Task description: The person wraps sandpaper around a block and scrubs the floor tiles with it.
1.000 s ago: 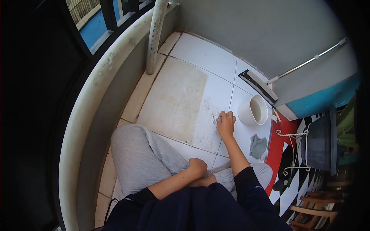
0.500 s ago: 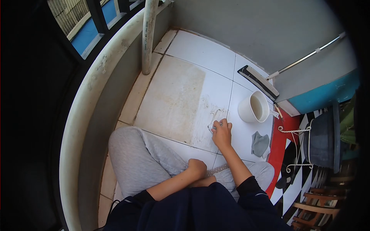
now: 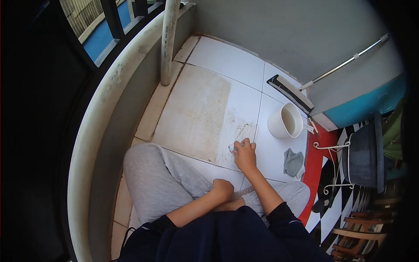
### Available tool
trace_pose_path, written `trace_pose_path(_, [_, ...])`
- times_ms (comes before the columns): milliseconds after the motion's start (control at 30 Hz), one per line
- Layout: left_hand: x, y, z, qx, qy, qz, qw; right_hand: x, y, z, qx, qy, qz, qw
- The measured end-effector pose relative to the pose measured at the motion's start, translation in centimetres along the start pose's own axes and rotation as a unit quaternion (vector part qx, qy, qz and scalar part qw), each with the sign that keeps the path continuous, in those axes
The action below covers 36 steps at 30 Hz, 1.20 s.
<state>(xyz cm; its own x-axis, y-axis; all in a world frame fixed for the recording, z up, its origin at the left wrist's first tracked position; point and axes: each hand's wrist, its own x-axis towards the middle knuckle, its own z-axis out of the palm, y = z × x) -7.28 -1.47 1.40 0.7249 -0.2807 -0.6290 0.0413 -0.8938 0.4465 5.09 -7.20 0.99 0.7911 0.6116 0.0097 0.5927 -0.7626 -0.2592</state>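
Observation:
On the stained floor tile (image 3: 192,109), my right hand (image 3: 245,156) presses a small whitish-grey pad (image 3: 232,149), its fingers closed over it. Most of the pad is hidden, so its exact kind is unclear. Wet, dirty smears surround it along the tile's whiter right strip; the rest of the tile is beige-brown. My left hand (image 3: 224,190) rests bent on my lap, its fingers turned under and hidden. To the right of my right hand stands a white dipper (image 3: 279,124) with cloudy water. A crumpled grey cloth (image 3: 293,162) lies below the dipper.
A floor squeegee (image 3: 290,94) leans against the grey wall (image 3: 279,39). A white pipe (image 3: 168,48) stands by the curved low wall (image 3: 98,109) on the left. At right are a red floor edge (image 3: 316,161), a dark plant pot (image 3: 362,153) in a white metal stand, and wooden furniture (image 3: 360,236).
My right hand has slid slightly left and down over the tile with the pad. My left hand stays in place. The view has shifted a little.

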Motion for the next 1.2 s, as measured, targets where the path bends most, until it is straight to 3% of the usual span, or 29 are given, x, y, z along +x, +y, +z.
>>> trace_pose_path(267, [-0.1, -0.1, -0.1, 0.002, 0.009, 0.005, 1.0, 6.5, 1.9, 0.4, -0.016, 0.082, 0.062, 0.995])
trace_pose_path(433, [0.0, -0.3, 0.0, -0.004, 0.005, -0.001, 1.0, 6.3, 2.5, -0.5, 0.023, 0.015, 0.002, 1.0])
trace_pose_path(567, [0.2, 0.0, 0.1, 0.0, -0.006, 0.007, 1.0, 1.2, -0.5, -0.3, 0.035, -0.035, -0.012, 0.999])
trace_pose_path(767, [-0.1, 0.0, 0.1, 0.0, 0.016, 0.018, 1.0, 4.0, -0.2, 0.7, -0.007, 0.068, 0.012, 0.998])
trace_pose_path(900, [-0.1, -0.3, 0.3, 0.002, 0.034, 0.025, 0.999, 7.8, 0.5, 0.6, -0.021, 0.074, 0.033, 0.996])
trace_pose_path(1000, [-0.2, -0.1, -0.1, 0.005, 0.0, 0.0, 1.0, 7.3, 0.4, 0.5, -0.021, 0.054, 0.028, 0.998])
trace_pose_path(1067, [-0.1, -0.2, 0.0, 0.008, 0.001, -0.001, 1.0, 4.5, -1.0, -0.3, 0.024, -0.02, 0.028, 0.999])
trace_pose_path(1200, [-0.2, 0.1, -0.3, -0.005, 0.005, 0.003, 1.0, 0.4, -2.5, 0.2, 0.024, -0.016, -0.01, 1.0])
